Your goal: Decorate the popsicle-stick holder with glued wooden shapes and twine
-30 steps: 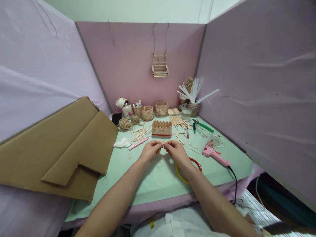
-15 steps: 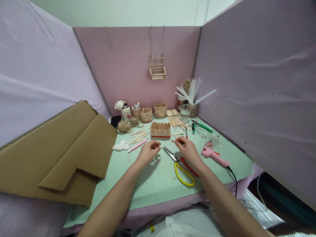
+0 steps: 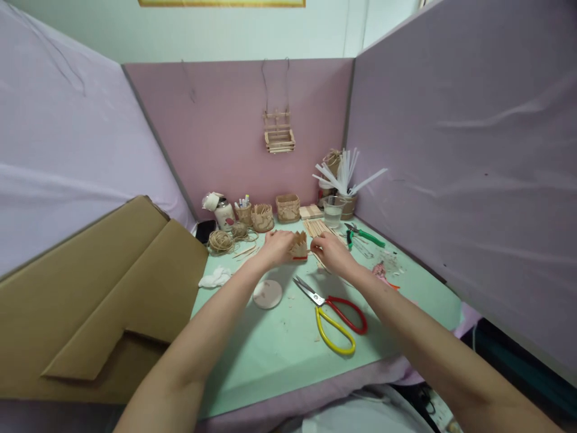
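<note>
The green tabletop point(image 3: 279, 361) spreads before me, folded cardboard point(image 3: 112, 282) on its left. Scissors point(image 3: 320, 300) lie open nearest me, blades pointing away and leftward, long axis slanting. My left hand point(image 3: 278, 248), half curled, covers the left part of the crown-edged box point(image 3: 299, 246); its fingertips are hidden, so I can't tell its grip. My right hand point(image 3: 331, 250) is bent nearly to a pinch just beside the box's right end; whether anything sits between the fingertips I can't tell. The box stands upright mid-table, points upward, its visible red-banded side running left-right.
</note>
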The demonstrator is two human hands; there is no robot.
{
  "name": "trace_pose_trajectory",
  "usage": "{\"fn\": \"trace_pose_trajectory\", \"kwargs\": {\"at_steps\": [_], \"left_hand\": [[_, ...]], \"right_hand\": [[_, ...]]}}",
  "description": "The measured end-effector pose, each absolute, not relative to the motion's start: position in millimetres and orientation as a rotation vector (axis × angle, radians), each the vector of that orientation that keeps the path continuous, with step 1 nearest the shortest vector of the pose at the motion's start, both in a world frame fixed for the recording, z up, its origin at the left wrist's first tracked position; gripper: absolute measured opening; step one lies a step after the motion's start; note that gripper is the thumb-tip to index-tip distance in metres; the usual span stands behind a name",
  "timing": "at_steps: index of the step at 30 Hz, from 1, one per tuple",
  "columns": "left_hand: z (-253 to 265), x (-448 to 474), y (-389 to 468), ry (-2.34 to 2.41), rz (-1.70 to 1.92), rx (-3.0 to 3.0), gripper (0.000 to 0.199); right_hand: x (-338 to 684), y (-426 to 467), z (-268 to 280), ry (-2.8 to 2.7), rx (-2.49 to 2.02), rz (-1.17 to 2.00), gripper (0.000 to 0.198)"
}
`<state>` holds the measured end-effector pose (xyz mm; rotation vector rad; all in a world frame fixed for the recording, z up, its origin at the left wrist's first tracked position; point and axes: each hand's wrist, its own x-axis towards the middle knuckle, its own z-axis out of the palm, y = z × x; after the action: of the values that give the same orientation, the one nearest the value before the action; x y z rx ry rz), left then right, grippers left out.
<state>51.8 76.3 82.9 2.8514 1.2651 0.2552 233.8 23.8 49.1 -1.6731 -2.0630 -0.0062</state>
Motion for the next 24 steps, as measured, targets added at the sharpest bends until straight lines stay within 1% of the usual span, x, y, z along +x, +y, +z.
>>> {"fn": "trace_pose_trajectory", "kwargs": {"at_steps": [8, 12, 16, 20, 24], "left_hand": [[64, 65, 110, 1.162, 0.008, 2.92, 0.033], [63, 64, 126, 1.12, 0.027, 2.809, 0.032], [82, 59, 144, 1.058, 0.03, 2.67, 0.035], [107, 53, 148, 1.044, -0.056, 2.553, 0.039], [114, 48, 141, 0.982, -0.109, 2.49, 0.044]], "right_hand": [[235, 44, 42, -2.137, -1.677, -0.007, 0.018], [236, 50, 46, -2.177, -1.662, -0.031, 0.018], [240, 60, 67, -2.253, -1.604, -0.085, 0.018], [239, 70, 92, -2.407, -1.49, -0.154, 0.017], [234, 75, 101, -2.519, -1.419, -0.176, 0.015]]}}
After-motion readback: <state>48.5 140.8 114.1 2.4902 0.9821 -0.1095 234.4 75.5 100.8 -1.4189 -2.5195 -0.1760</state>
